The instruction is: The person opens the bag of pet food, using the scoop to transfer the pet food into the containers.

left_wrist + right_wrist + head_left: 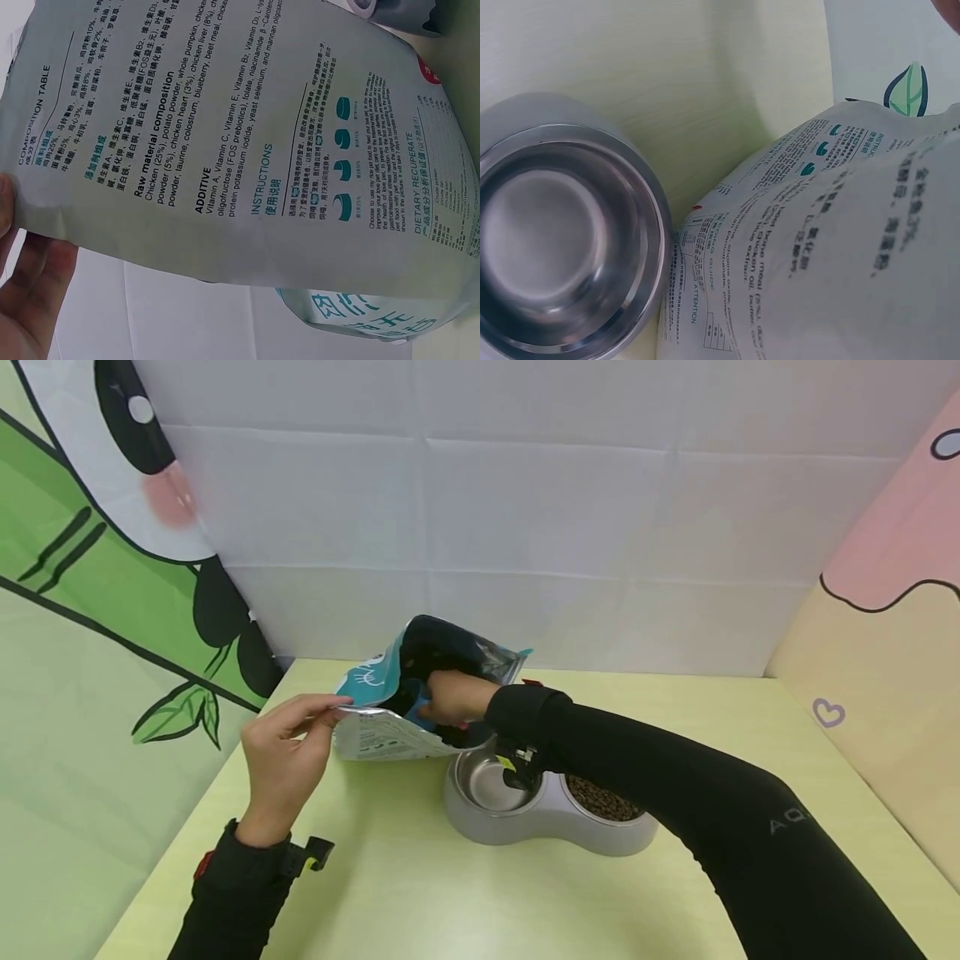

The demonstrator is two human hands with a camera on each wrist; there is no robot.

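A teal and silver pet food bag (390,737) stands tilted on the table with its mouth spread wide. At the left corner of that mouth, my left hand (287,764) pinches the bag's edge between thumb and fingers. My right hand (459,697) reaches inside the bag and grips a blue scoop (417,708), mostly hidden by the bag and the hand. Printed text covers the bag's back (225,187) in the left wrist view. Beside the bag is a grey double pet bowl (491,831). Its left steel bowl (544,232) shows bare metal; brown kibble (603,799) fills the right one.
The pale yellow table (420,893) runs back to a white cloth wall (540,527). A green cartoon-printed cloth (90,635) hangs at the left, and a pink and cream one (885,652) at the right. The right forearm passes over the double bowl.
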